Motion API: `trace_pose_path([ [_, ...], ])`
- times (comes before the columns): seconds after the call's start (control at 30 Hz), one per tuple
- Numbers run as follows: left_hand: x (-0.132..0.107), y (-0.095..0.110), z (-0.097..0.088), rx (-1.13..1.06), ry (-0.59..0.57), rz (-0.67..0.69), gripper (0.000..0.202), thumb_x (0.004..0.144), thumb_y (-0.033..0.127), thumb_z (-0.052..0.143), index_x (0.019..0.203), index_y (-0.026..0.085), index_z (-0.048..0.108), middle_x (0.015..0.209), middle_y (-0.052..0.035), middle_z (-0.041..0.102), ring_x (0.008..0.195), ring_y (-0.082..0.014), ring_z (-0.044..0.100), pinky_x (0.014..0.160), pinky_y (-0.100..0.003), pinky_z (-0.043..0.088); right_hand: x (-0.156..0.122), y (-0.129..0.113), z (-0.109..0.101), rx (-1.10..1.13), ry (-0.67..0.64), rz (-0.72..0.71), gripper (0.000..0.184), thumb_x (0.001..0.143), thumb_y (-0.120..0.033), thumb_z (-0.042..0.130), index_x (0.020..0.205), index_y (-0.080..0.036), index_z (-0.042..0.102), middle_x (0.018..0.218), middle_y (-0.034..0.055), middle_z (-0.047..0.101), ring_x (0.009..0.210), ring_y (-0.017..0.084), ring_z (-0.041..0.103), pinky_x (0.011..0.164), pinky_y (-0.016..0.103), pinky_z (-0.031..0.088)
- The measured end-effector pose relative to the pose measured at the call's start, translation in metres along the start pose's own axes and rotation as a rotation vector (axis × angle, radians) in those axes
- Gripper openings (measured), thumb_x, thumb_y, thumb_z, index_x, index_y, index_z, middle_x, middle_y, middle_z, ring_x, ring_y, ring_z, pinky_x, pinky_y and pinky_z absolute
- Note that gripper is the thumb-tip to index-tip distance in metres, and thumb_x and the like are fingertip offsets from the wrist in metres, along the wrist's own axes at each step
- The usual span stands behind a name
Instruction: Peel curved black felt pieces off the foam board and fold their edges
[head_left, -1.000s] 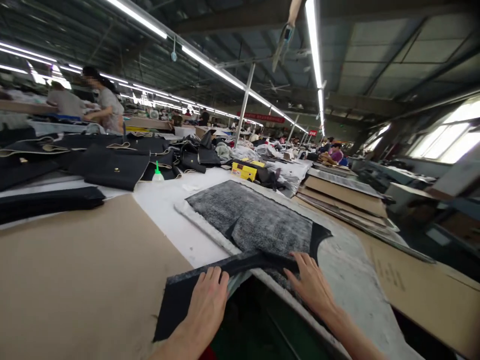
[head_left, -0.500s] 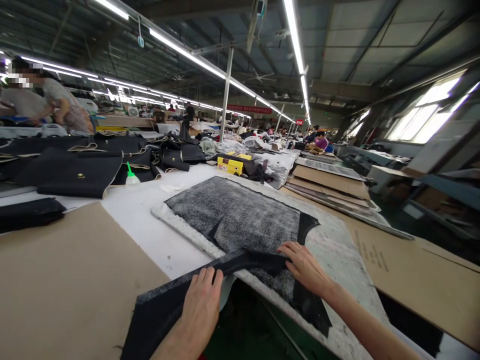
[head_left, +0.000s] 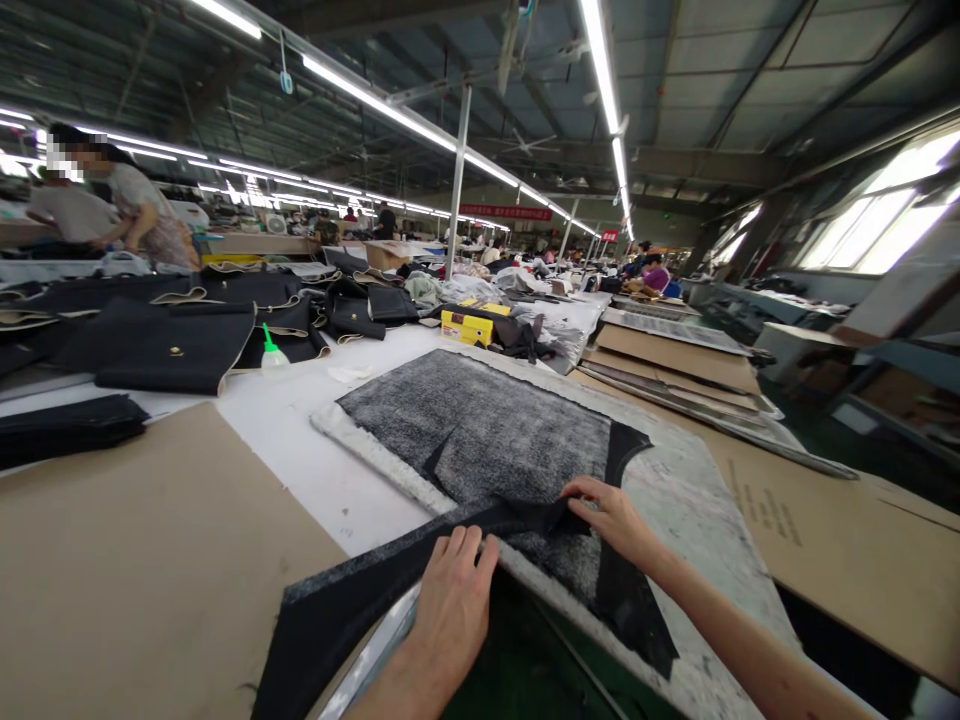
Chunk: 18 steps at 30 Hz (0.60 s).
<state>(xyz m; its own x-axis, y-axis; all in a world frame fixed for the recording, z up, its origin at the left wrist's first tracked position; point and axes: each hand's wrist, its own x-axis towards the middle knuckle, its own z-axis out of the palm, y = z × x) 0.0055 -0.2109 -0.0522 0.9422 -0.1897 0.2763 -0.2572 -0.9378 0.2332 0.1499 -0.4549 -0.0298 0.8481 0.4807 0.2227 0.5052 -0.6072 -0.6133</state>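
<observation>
A black fabric piece (head_left: pixel 517 440), its upturned face mottled grey, lies over a pale, stained board (head_left: pixel 690 510). Its near edge is folded into a dark strip that runs left and droops past the board. My right hand (head_left: pixel 611 520) pinches this fold between thumb and fingers, toward the right side of the board. At the board's near edge, my left hand (head_left: pixel 459 585) has its fingers curled over the folded strip; the thumb is hidden.
Brown cardboard (head_left: pixel 165 560) covers the table's left. Black flap pieces (head_left: pixel 180 345), a green-tipped bottle (head_left: pixel 273 352) and a yellow box (head_left: pixel 466 328) lie beyond. Stacked cardboard sheets (head_left: pixel 675 360) are at right. A person (head_left: pixel 146 210) stands far left.
My left hand has slid right along the folded strip, closer to my right hand. My right hand still pinches the fold, its fingers drawn closer together.
</observation>
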Motion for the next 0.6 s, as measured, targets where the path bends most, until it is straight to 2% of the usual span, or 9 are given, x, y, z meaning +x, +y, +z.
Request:
trace_pose_path([
  [0.13,0.005,-0.001,0.007,0.011,-0.014,-0.014,0.036,0.090,0.010,0.037,0.120,0.020,0.053,0.112,-0.0067,0.053,0.102,-0.0236,0.046,0.085,-0.038,0.039,0.004,0.008,0.003,0.061,0.013,0.098,0.022,0.078,-0.034,0.049,0.083,-0.020,0.064,0.075,0.0001,0.062,0.071,0.018,0.055,0.068,0.030,0.041],
  [0.27,0.004,-0.004,0.012,0.022,-0.014,0.008,0.036,0.090,0.009,0.037,0.120,0.019,0.053,0.115,-0.0059,0.053,0.102,-0.0235,0.046,0.086,-0.038,0.040,0.010,0.013,0.004,0.124,0.080,0.176,0.022,0.076,-0.039,0.051,0.074,-0.019,0.059,0.068,-0.0019,0.055,0.067,0.016,0.049,0.061,0.027,0.036],
  [0.4,0.002,-0.005,0.016,0.006,-0.002,0.004,0.037,0.090,0.008,0.037,0.122,0.019,0.051,0.117,-0.0054,0.053,0.104,-0.0240,0.046,0.088,-0.039,0.039,0.020,0.014,0.005,0.233,0.110,0.255,0.028,0.076,-0.045,0.049,0.069,-0.019,0.052,0.063,-0.0027,0.049,0.062,0.015,0.046,0.057,0.026,0.035],
  [0.5,0.003,-0.004,0.015,-0.048,0.031,-0.035,0.034,0.091,0.009,0.036,0.119,0.019,0.053,0.115,-0.0051,0.053,0.104,-0.0237,0.046,0.089,-0.039,0.039,0.026,0.007,0.005,0.287,0.116,0.279,0.029,0.074,-0.046,0.051,0.067,-0.018,0.049,0.061,-0.0029,0.046,0.060,0.014,0.045,0.055,0.025,0.034],
  [0.6,0.007,-0.002,0.008,-0.146,0.093,-0.112,0.029,0.092,0.011,0.037,0.114,0.020,0.054,0.110,-0.0042,0.053,0.103,-0.0223,0.046,0.090,-0.037,0.039,0.032,-0.017,0.000,0.328,0.106,0.251,0.028,0.076,-0.046,0.051,0.070,-0.018,0.049,0.063,-0.0025,0.046,0.061,0.014,0.045,0.054,0.025,0.033],
])
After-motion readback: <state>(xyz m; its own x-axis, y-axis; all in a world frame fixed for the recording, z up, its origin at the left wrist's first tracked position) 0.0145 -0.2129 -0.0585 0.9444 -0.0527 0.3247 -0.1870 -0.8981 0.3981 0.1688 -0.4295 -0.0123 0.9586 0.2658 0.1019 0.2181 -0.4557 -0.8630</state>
